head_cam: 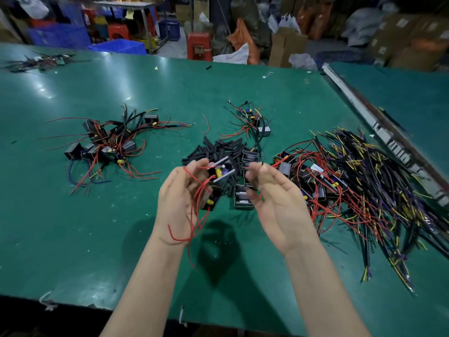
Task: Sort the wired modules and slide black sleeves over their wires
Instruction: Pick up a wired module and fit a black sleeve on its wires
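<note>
red-wired modules (pixel 216 181) were gripped in the left hand (pixel 178 198) over the green table (pixel 73 227), right hand (pixel 274 198) loosely curled, grip on anything unclear.

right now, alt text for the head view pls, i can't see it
Over a green table, the left hand holds a black module with red wires while the right hand pinches something small beside it. Black sleeves lie heaped behind, with wired modules piled left and right.
</note>
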A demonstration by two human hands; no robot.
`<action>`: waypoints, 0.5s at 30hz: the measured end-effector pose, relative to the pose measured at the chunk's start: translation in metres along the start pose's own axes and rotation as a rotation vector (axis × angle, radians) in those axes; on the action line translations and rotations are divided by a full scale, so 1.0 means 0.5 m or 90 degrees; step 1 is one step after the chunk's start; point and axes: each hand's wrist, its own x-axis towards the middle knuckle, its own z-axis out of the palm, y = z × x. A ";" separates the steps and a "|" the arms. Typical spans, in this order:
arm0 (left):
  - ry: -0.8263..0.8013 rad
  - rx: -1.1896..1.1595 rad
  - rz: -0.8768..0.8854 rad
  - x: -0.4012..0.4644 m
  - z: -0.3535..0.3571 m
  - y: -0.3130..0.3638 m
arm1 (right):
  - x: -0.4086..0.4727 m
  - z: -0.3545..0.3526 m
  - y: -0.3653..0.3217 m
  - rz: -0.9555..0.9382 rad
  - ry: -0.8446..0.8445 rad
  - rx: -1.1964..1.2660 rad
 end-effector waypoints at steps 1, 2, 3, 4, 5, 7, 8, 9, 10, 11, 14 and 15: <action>-0.019 -0.016 -0.057 0.003 -0.001 0.005 | 0.000 -0.002 0.002 0.008 -0.004 0.022; -0.042 -0.011 -0.103 0.002 0.000 0.006 | -0.001 -0.001 0.005 0.017 -0.016 0.053; -0.053 0.003 -0.132 0.000 0.002 0.003 | -0.002 0.000 0.008 0.026 -0.029 0.084; -0.042 0.012 -0.146 -0.002 0.006 -0.002 | -0.002 0.000 0.011 0.029 -0.036 0.106; -0.015 0.017 -0.151 -0.002 0.009 -0.008 | -0.002 0.000 0.015 0.027 -0.036 0.114; 0.039 0.043 -0.165 -0.003 0.010 -0.016 | -0.003 -0.004 0.023 0.006 -0.008 0.080; 0.049 0.067 -0.183 -0.004 0.009 -0.018 | -0.003 -0.006 0.026 -0.005 0.019 0.039; 0.048 0.094 -0.209 -0.003 0.007 -0.020 | -0.002 -0.011 0.031 -0.015 0.054 -0.014; 0.041 0.109 -0.237 -0.005 0.006 -0.020 | 0.000 -0.016 0.035 -0.020 0.092 -0.073; 0.027 0.116 -0.259 -0.006 0.003 -0.020 | 0.001 -0.020 0.038 -0.020 0.125 -0.132; -0.054 0.090 -0.281 -0.013 -0.009 -0.009 | 0.005 -0.028 0.041 -0.014 0.174 -0.240; -0.083 0.074 -0.268 -0.015 -0.015 -0.007 | 0.006 -0.030 0.042 -0.011 0.173 -0.245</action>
